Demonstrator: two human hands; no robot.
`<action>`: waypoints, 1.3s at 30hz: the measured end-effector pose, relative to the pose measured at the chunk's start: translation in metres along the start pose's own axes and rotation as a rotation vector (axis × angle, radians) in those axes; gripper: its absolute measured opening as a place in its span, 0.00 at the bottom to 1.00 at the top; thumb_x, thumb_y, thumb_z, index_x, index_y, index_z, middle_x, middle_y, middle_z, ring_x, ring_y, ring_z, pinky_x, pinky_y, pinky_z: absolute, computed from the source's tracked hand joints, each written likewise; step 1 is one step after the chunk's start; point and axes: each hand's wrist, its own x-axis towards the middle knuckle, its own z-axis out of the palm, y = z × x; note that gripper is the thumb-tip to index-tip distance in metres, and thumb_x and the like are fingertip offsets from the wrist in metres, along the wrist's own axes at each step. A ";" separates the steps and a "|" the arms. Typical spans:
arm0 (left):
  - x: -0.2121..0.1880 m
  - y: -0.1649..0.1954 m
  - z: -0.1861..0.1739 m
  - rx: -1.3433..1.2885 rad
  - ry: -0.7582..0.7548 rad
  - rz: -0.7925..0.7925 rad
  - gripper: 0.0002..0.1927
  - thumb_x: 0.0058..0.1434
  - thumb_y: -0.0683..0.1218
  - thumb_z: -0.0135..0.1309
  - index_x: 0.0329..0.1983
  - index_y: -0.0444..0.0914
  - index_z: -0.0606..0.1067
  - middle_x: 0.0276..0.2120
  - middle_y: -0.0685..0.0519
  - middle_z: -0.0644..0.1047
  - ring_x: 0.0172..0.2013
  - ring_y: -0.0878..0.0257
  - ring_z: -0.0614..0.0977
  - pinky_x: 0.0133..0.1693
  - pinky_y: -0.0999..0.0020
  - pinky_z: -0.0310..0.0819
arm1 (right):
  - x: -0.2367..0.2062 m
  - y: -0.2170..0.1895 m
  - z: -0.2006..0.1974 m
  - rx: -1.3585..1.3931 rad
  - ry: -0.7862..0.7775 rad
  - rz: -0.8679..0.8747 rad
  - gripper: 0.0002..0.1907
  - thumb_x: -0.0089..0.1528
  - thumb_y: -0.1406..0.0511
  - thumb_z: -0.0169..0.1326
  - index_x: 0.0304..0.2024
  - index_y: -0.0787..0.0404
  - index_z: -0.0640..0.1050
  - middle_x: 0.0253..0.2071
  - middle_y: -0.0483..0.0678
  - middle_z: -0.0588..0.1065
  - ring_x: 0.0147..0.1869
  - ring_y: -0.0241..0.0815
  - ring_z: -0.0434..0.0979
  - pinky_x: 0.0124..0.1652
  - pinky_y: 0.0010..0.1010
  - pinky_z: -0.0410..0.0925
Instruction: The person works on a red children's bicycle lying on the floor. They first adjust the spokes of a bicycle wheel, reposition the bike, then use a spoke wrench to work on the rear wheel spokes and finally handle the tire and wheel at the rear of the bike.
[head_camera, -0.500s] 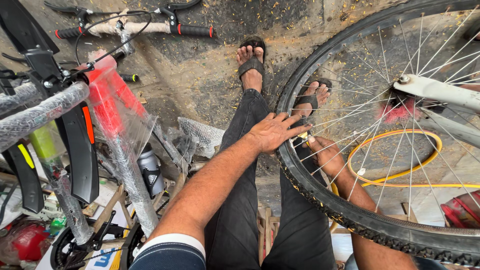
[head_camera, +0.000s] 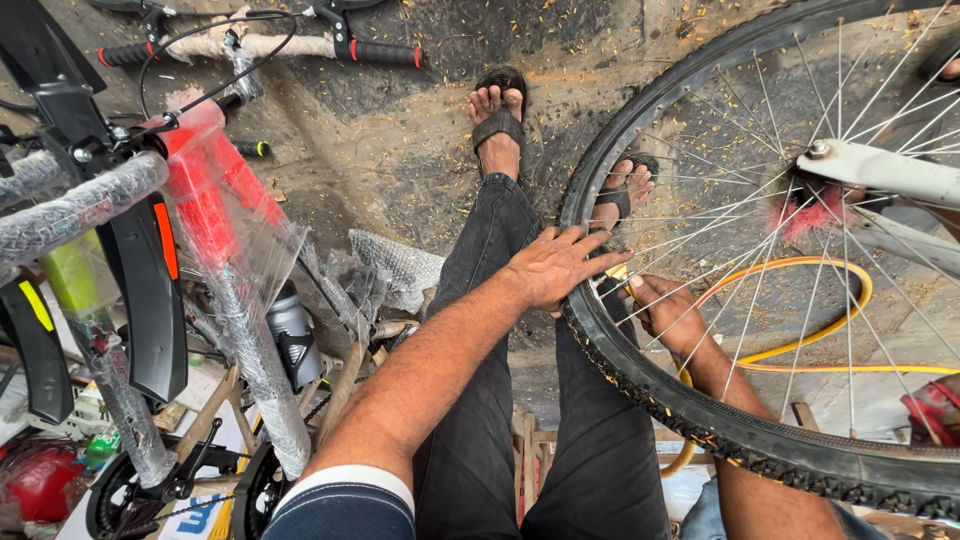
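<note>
The left hand (head_camera: 555, 265) lies open, fingers spread, flat on the knobbly black rubber tyre (head_camera: 640, 385) of a thin-spoked bicycle wheel standing just beside the person's legs. The right hand (head_camera: 668, 315) reaches through the wire spokes (head_camera: 760, 300), fingers curled at the rim; what it grips cannot be told. A yellow hose (head_camera: 800, 268) loops on the floor behind.

A new bicycle (head_camera: 215, 300), its red frame swathed in plastic wrap, is leaning at left, black mudguards (head_camera: 140, 290) hanging beside it. Handlebars (head_camera: 270, 45) with black grips are lying across the littered concrete floor (head_camera: 400, 150). A crumpled sheet of bubble wrap (head_camera: 400, 265) is resting nearby, and a yellow hose (head_camera: 800, 330) is curling at right.
</note>
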 end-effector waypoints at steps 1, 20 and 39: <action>0.000 -0.001 0.000 0.003 0.009 0.006 0.73 0.30 0.50 0.79 0.77 0.60 0.47 0.72 0.50 0.59 0.68 0.48 0.64 0.59 0.43 0.65 | 0.000 -0.001 0.000 -0.001 0.001 0.002 0.23 0.69 0.54 0.48 0.38 0.66 0.82 0.16 0.42 0.62 0.19 0.34 0.57 0.22 0.30 0.52; -0.029 -0.016 0.005 0.000 0.052 0.006 0.73 0.31 0.54 0.79 0.77 0.59 0.45 0.68 0.51 0.66 0.66 0.50 0.66 0.54 0.45 0.68 | -0.008 -0.017 0.021 0.048 -0.034 0.031 0.25 0.69 0.51 0.50 0.39 0.69 0.82 0.18 0.40 0.61 0.21 0.33 0.56 0.22 0.29 0.51; -0.056 -0.041 0.048 0.261 0.320 0.125 0.30 0.64 0.43 0.53 0.70 0.48 0.66 0.70 0.59 0.64 0.69 0.56 0.63 0.63 0.49 0.61 | -0.004 -0.007 0.072 -0.260 0.001 -0.073 0.25 0.67 0.50 0.48 0.44 0.65 0.82 0.23 0.47 0.75 0.26 0.37 0.69 0.28 0.33 0.64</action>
